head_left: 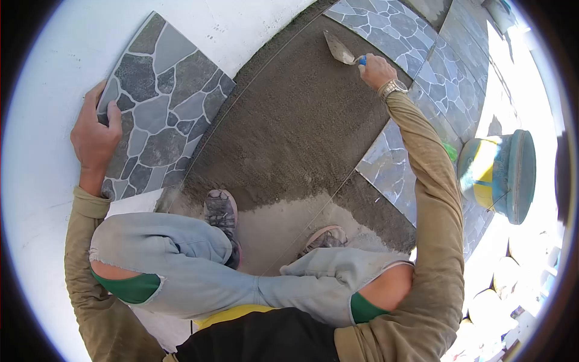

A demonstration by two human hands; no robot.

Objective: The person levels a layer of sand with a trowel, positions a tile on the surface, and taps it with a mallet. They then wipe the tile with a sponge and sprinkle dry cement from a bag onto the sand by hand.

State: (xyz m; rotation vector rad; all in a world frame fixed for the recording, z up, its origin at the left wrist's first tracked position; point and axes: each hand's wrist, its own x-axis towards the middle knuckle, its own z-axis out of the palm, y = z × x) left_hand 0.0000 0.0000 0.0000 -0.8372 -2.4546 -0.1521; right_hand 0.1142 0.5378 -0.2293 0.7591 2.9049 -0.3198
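A large tile with a grey crazy-stone pattern (163, 114) leans at the left against the white wall. My left hand (96, 130) grips its left edge, thumb on the patterned face and fingers behind. My right hand (378, 71) is closed round the blue handle of a pointed trowel (339, 49). The trowel's blade is over the upper part of the grey-brown mortar bed (277, 114), near the edge of the laid stone-pattern tiles (386, 27). Whether the blade touches the mortar I cannot tell.
A string (241, 93) runs along the bed's left side. At the right a blue-green bucket with yellow (496, 175) lies near laid tiles (391, 163). My shoes (222, 214) are on the dusty ground at the bed's near edge. The white wall (54, 66) borders the left.
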